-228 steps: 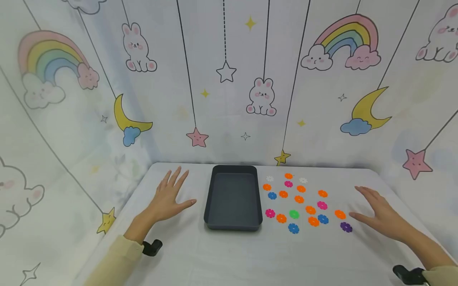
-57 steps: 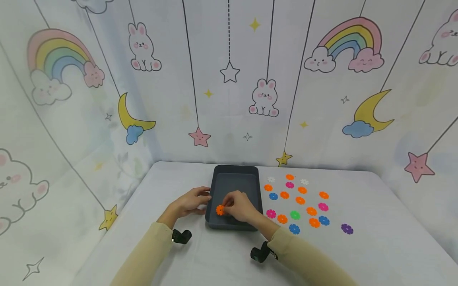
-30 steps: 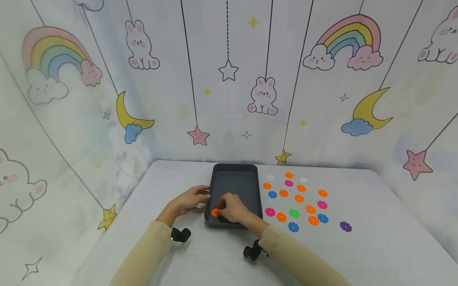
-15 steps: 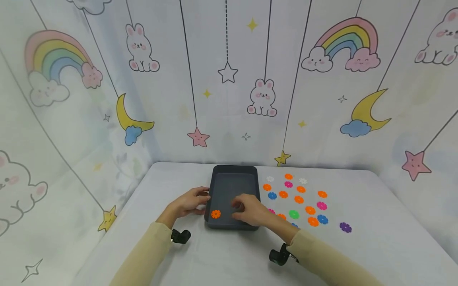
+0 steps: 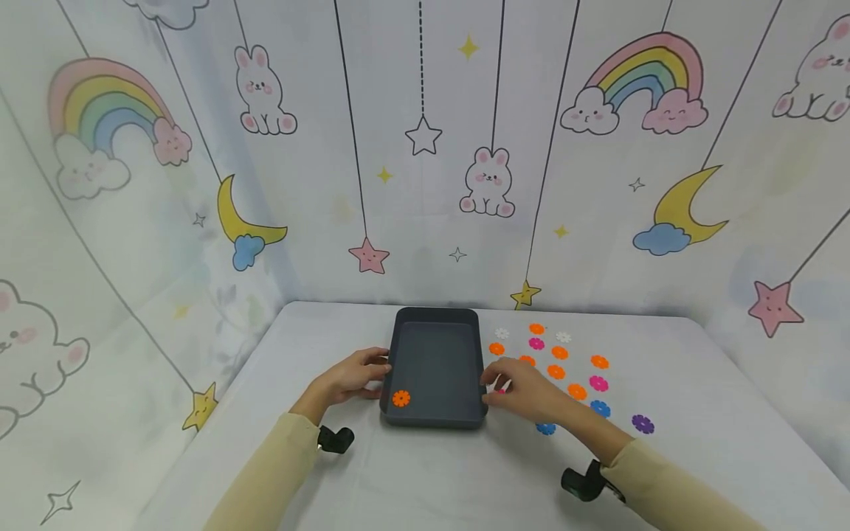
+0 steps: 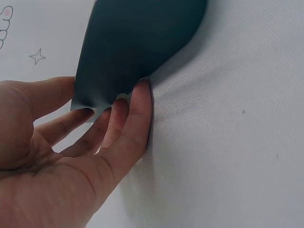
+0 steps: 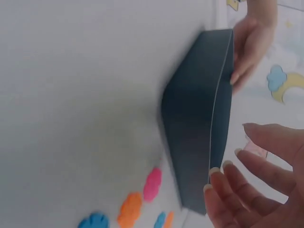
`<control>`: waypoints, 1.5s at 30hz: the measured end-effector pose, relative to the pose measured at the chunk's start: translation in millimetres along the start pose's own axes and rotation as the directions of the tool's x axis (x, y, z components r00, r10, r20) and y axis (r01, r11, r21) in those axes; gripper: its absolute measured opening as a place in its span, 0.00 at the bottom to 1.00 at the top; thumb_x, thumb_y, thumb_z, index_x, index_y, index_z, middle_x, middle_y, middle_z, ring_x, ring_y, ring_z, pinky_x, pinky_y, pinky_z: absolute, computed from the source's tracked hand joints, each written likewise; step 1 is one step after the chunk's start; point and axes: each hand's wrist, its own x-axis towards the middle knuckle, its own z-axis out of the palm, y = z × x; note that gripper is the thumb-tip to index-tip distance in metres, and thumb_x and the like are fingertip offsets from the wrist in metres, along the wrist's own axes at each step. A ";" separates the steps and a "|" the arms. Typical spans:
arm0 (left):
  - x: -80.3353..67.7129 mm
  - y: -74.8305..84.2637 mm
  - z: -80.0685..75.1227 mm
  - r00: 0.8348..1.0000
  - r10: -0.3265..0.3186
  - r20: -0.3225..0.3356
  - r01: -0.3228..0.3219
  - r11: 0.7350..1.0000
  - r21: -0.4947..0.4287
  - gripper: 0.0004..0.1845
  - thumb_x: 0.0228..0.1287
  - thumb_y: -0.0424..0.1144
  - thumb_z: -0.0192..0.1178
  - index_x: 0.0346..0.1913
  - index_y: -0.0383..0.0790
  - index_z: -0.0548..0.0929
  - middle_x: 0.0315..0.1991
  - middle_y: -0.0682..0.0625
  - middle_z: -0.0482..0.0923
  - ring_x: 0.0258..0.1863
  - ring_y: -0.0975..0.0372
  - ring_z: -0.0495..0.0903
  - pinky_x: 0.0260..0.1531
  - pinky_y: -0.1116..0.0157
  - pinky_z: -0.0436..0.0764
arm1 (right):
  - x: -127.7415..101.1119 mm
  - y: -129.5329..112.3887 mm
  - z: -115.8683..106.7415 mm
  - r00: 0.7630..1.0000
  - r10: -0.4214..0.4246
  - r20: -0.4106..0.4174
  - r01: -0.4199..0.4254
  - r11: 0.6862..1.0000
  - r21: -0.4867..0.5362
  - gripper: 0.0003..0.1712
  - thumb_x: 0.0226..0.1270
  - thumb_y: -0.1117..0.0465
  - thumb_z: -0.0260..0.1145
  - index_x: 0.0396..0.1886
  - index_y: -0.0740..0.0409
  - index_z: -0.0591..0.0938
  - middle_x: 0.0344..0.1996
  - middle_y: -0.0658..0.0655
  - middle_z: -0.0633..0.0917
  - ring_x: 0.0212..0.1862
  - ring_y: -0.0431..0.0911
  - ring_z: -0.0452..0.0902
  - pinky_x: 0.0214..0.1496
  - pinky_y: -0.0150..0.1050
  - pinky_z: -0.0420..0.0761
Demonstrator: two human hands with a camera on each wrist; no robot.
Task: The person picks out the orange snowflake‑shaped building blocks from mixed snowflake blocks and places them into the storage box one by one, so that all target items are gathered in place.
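Observation:
A dark grey rectangular tray [image 5: 434, 424] sits on the white table. One orange flower-shaped disc [image 5: 401, 398] lies flat inside, at its near left corner. My left hand [image 5: 355, 375] rests its fingertips against the tray's left side, as the left wrist view also shows on the dark wall [image 6: 142, 38]. My right hand [image 5: 524, 385] is beside the tray's right wall, fingers loosely bent with nothing between them. In the right wrist view, these fingers [image 7: 247, 192] overlap the tray's rim. Behind the right hand, a pink disc and some orange ones are partly hidden.
To the right of the tray, several flower discs lie scattered: orange [image 5: 600, 362], pink [image 5: 598, 383], blue [image 5: 546, 428], white [image 5: 502, 333] and purple [image 5: 643, 424]. A patterned curtain [image 5: 425, 221] hangs behind the table [image 5: 398, 479].
My right hand brought an orange disc from the far right into the tray's near left corner, let it go, then moved right to the tray's right wall. My left hand came to the tray's left side.

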 end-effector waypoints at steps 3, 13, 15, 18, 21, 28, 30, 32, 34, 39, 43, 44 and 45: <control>-0.6 0.1 0.4 1.000 0.001 0.002 -0.001 1.000 0.000 0.30 0.79 0.36 0.54 0.78 0.34 0.61 0.73 0.35 0.65 0.66 0.43 0.73 0.52 0.50 0.85 | -8.8 8.4 -13.5 1.000 0.012 -0.012 -0.012 1.000 -0.008 0.13 0.67 0.60 0.73 0.47 0.60 0.84 0.44 0.56 0.85 0.44 0.46 0.80 0.44 0.34 0.84; -2.8 3.2 2.3 1.000 0.002 0.001 -0.002 1.000 0.000 0.30 0.79 0.35 0.54 0.78 0.34 0.61 0.73 0.36 0.65 0.65 0.45 0.74 0.52 0.50 0.85 | -32.9 49.7 -66.3 0.993 0.064 -0.104 -0.075 0.992 -0.100 0.16 0.67 0.60 0.73 0.51 0.62 0.83 0.45 0.59 0.86 0.45 0.48 0.81 0.44 0.32 0.84; -2.7 3.9 2.2 1.000 0.001 0.000 -0.001 1.000 -0.001 0.30 0.79 0.35 0.54 0.78 0.34 0.61 0.73 0.36 0.65 0.65 0.45 0.74 0.52 0.50 0.85 | -34.7 64.1 -77.9 0.988 0.094 -0.122 -0.109 0.987 -0.121 0.17 0.68 0.60 0.72 0.53 0.63 0.83 0.47 0.61 0.86 0.46 0.50 0.81 0.45 0.34 0.84; -2.2 4.2 2.3 1.000 0.000 -0.001 0.000 1.000 -0.003 0.29 0.79 0.35 0.54 0.78 0.34 0.62 0.73 0.36 0.65 0.65 0.45 0.75 0.51 0.50 0.86 | -37.1 87.3 -93.7 0.978 0.149 -0.147 -0.168 0.978 -0.126 0.19 0.70 0.59 0.70 0.55 0.65 0.82 0.48 0.63 0.85 0.48 0.53 0.81 0.46 0.39 0.86; -1.2 3.4 2.5 1.000 0.000 -0.001 0.000 1.000 -0.004 0.29 0.79 0.35 0.54 0.77 0.34 0.62 0.73 0.36 0.65 0.65 0.45 0.75 0.51 0.50 0.86 | -40.5 107.3 -107.1 0.965 0.202 -0.166 -0.222 0.968 -0.116 0.22 0.71 0.58 0.69 0.58 0.68 0.80 0.49 0.64 0.84 0.49 0.56 0.80 0.48 0.46 0.87; 0.2 2.8 2.4 1.000 0.006 0.005 -0.006 1.000 -0.008 0.30 0.78 0.35 0.55 0.77 0.34 0.62 0.73 0.35 0.65 0.65 0.44 0.74 0.51 0.50 0.86 | -47.6 139.8 -123.7 0.930 0.316 -0.190 -0.337 0.937 -0.091 0.27 0.73 0.56 0.67 0.62 0.71 0.76 0.52 0.70 0.81 0.53 0.63 0.78 0.52 0.57 0.85; 0.8 2.9 1.9 1.000 0.004 0.003 -0.004 1.000 -0.007 0.30 0.78 0.36 0.55 0.78 0.35 0.62 0.74 0.35 0.64 0.66 0.44 0.74 0.51 0.50 0.86 | -48.0 145.2 -125.4 0.919 0.343 -0.192 -0.364 0.928 -0.086 0.27 0.74 0.56 0.66 0.62 0.72 0.75 0.53 0.72 0.80 0.54 0.65 0.77 0.53 0.59 0.84; 1.4 2.9 1.3 1.000 0.002 0.003 -0.002 1.000 -0.007 0.30 0.78 0.36 0.55 0.78 0.35 0.62 0.74 0.35 0.64 0.66 0.44 0.74 0.51 0.51 0.86 | -48.3 151.4 -126.6 0.911 0.364 -0.192 -0.384 0.920 -0.080 0.28 0.74 0.56 0.66 0.63 0.74 0.75 0.53 0.73 0.79 0.54 0.66 0.76 0.54 0.61 0.83; 1.4 2.9 1.0 1.000 0.001 0.002 -0.001 1.000 -0.006 0.30 0.78 0.36 0.55 0.78 0.35 0.62 0.74 0.35 0.64 0.66 0.45 0.74 0.51 0.51 0.86 | -48.7 158.2 -127.2 0.903 0.385 -0.188 -0.405 0.911 -0.077 0.29 0.73 0.56 0.66 0.62 0.75 0.74 0.53 0.74 0.79 0.54 0.67 0.75 0.54 0.61 0.82; -0.4 2.6 0.9 1.000 0.000 0.002 0.000 1.000 -0.003 0.30 0.78 0.36 0.55 0.78 0.34 0.61 0.74 0.35 0.64 0.66 0.44 0.74 0.51 0.50 0.86 | -50.3 173.6 -126.6 0.882 0.443 -0.158 -0.456 0.889 -0.052 0.30 0.73 0.56 0.65 0.63 0.77 0.73 0.54 0.75 0.78 0.53 0.67 0.74 0.55 0.61 0.81; -2.1 2.0 0.8 1.000 -0.003 0.001 0.003 1.000 -0.004 0.30 0.78 0.36 0.55 0.78 0.34 0.61 0.74 0.35 0.64 0.66 0.44 0.74 0.52 0.49 0.85 | -50.7 181.4 -124.5 0.869 0.471 -0.151 -0.481 0.876 -0.030 0.31 0.73 0.56 0.66 0.62 0.77 0.73 0.54 0.75 0.78 0.53 0.66 0.74 0.57 0.62 0.80; -2.4 1.9 0.8 1.000 -0.003 0.000 0.003 1.000 -0.004 0.30 0.78 0.36 0.55 0.78 0.34 0.61 0.74 0.35 0.64 0.65 0.45 0.74 0.52 0.49 0.85 | -50.8 182.2 -123.8 0.866 0.476 -0.153 -0.485 0.874 -0.028 0.31 0.73 0.56 0.66 0.61 0.78 0.73 0.53 0.75 0.78 0.53 0.65 0.74 0.58 0.62 0.80; -2.7 1.9 0.7 1.000 -0.004 -0.001 0.004 1.000 -0.005 0.30 0.78 0.36 0.55 0.78 0.34 0.61 0.74 0.35 0.64 0.65 0.45 0.74 0.52 0.49 0.85 | -50.9 182.6 -123.3 0.864 0.479 -0.156 -0.488 0.872 -0.026 0.31 0.72 0.55 0.66 0.61 0.78 0.73 0.53 0.75 0.78 0.53 0.65 0.74 0.58 0.63 0.79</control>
